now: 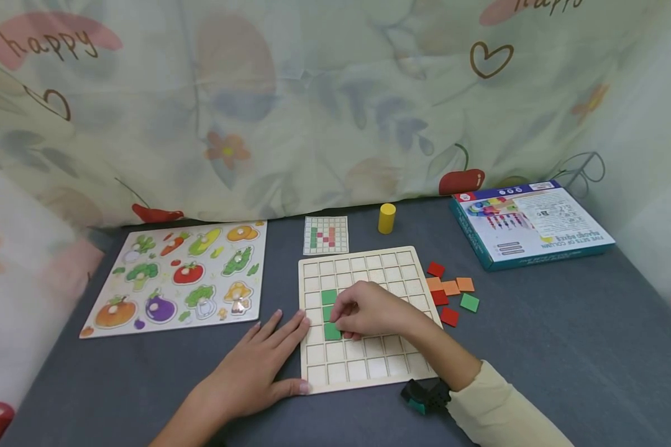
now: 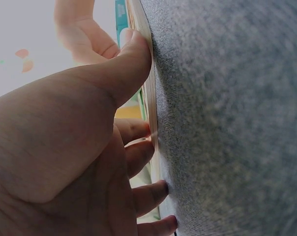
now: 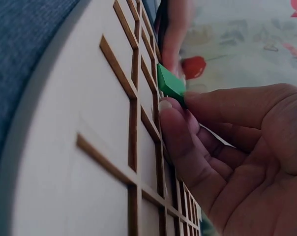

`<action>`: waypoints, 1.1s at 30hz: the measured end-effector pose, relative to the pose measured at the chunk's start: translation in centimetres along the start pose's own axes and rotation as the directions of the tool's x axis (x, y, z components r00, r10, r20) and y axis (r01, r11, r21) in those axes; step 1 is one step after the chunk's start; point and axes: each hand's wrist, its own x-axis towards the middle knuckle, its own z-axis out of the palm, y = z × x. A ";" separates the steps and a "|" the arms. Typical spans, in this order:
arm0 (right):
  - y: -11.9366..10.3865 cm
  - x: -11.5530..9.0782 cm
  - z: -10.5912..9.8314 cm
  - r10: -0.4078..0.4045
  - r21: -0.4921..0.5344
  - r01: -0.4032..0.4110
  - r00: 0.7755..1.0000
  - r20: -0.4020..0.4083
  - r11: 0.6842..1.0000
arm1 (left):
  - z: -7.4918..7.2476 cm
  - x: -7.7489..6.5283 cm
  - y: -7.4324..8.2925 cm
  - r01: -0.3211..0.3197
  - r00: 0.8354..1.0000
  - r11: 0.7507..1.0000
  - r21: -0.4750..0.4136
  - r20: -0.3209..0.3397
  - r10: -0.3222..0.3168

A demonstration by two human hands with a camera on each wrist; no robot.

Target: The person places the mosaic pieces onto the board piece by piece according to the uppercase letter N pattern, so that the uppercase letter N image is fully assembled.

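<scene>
**Green tile at the fingertips, over the grid board**

Right hand: fingers curled, thumb and finger pinching a green tile by one edge; the contact is partly hidden. The tile is over the left part of the grid board, tilted in the right wrist view. Cannot tell whether its lower edge touches the wood. In the head view, two more green tiles lie in a column just beyond it, toward the board's far edge.

Left hand: fingers extended and spread, holding nothing; tips at the board's left edge, thumb at its near left corner.

Loose tiles in red, orange and green lie along the board's right edge, on the counter. A pattern card is just beyond the board's far left corner.

Handling (judged): tile light, stiff, fairly smooth, unlikely to break. Small and thin, so it could twist in the pinch. Best hold: thumb and forefinger on opposite edges, underside left free. Board stiff and light enough to slide; steady it by the left edge and near left corner.
</scene>
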 end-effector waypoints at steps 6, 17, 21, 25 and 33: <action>-0.1 0.0 0.2 -0.036 -0.107 0.035 0.999 -0.007 0.994 | 0.0 0.0 0.0 0.002 1.000 1.000 0.002 -0.005 -0.002; -0.2 -0.3 0.1 -0.092 -0.253 0.081 0.995 -0.032 0.964 | 0.0 -0.1 -0.1 0.000 1.000 1.000 -0.002 -0.005 0.000; -0.3 -0.4 0.0 -0.090 -0.264 0.075 0.995 -0.047 0.962 | 0.0 -0.1 -0.1 0.002 1.000 1.000 -0.004 -0.003 -0.002; -0.3 -0.3 0.1 -0.102 -0.278 0.083 0.993 -0.055 0.957 | 0.0 0.0 0.0 -0.003 1.000 1.000 0.003 -0.010 0.003; -0.1 -0.1 0.6 -0.141 -0.295 0.111 0.986 -0.083 0.949 | 0.1 0.0 -0.1 -0.001 1.000 1.000 0.008 -0.003 0.001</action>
